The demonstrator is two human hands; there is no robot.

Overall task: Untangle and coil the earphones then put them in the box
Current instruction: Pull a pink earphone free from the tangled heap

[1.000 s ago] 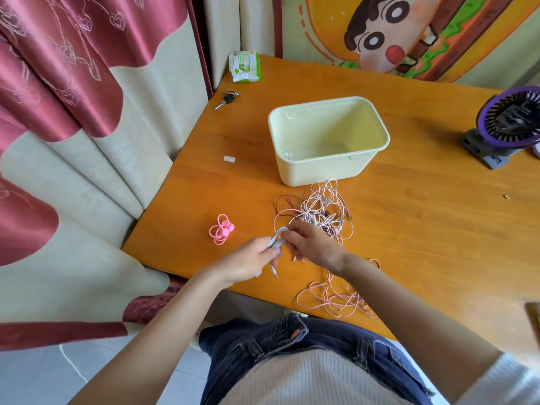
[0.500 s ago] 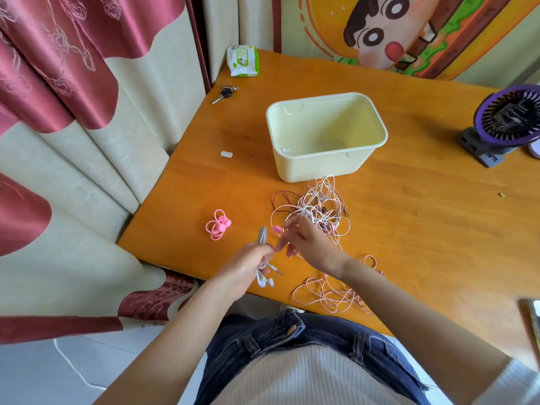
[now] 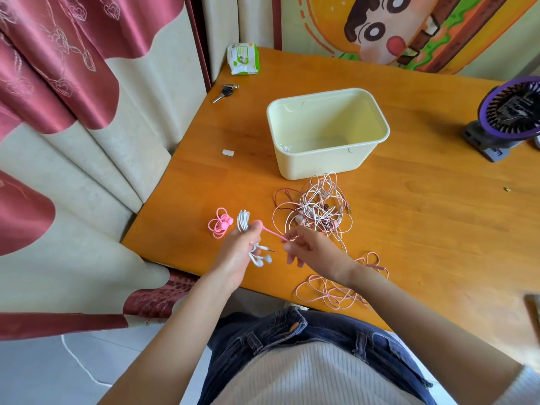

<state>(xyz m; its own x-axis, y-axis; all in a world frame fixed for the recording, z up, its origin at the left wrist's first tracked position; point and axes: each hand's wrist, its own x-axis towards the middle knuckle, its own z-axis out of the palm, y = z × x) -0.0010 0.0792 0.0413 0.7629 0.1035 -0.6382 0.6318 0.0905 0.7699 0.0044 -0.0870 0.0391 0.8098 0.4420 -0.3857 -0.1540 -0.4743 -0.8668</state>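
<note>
Two hands over the near edge of our orange wooden table [image 3: 423, 214] | our left hand [image 3: 238, 254] grips a white coiled earphone bundle [image 3: 243, 222], its long way pointing away from us, loops far, buds near | our right hand [image 3: 314, 252] pinches a thin pink strap [image 3: 273, 232] stretched sideways between both hands | pale yellow plastic box [image 3: 327, 163] stands apart, behind a white, pink and red wire tangle [image 3: 315, 210]

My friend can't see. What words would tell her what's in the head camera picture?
A person's left hand holds a coiled white earphone bundle while the right hand pinches a pink tie stretched between both hands. A tangled earphone pile lies before a pale yellow box on a wooden table.
</note>
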